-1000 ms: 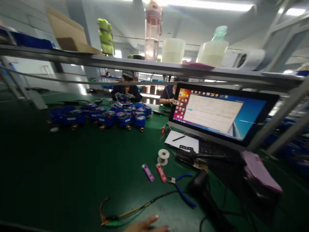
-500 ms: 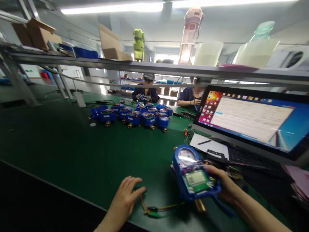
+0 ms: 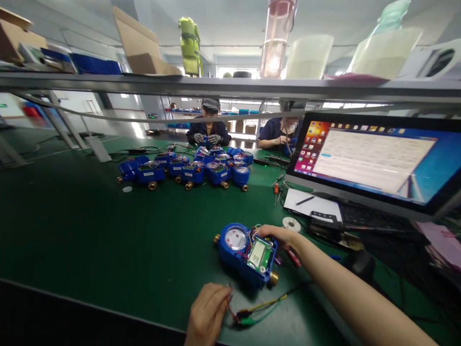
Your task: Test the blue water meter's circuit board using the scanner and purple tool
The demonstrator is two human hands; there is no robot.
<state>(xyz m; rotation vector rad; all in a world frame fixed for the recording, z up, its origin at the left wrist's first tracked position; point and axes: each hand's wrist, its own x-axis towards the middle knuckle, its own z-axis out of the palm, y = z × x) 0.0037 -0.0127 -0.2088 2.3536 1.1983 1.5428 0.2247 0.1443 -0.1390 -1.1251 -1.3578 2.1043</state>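
Observation:
A blue water meter [image 3: 247, 253] with a round dial, an exposed green circuit board and brass ends lies on the green table [image 3: 90, 226] in front of me. My right hand [image 3: 279, 235] rests on its far right edge, fingers on the housing. My left hand [image 3: 209, 312] at the near edge pinches a bundle of red, yellow and green wires [image 3: 255, 310] that trails right toward the meter.
Several more blue meters [image 3: 187, 168] are grouped at mid-table. A monitor [image 3: 378, 161], keyboard, paper with a pen [image 3: 311, 204], a solder spool [image 3: 291, 223] and a dark scanner stand at right. Two people work across the table. A shelf with bottles and boxes runs overhead.
The meter went from held tilted in my right hand to lying flat on the table. My left hand closed on the wire bundle. The view dropped and shifted slightly.

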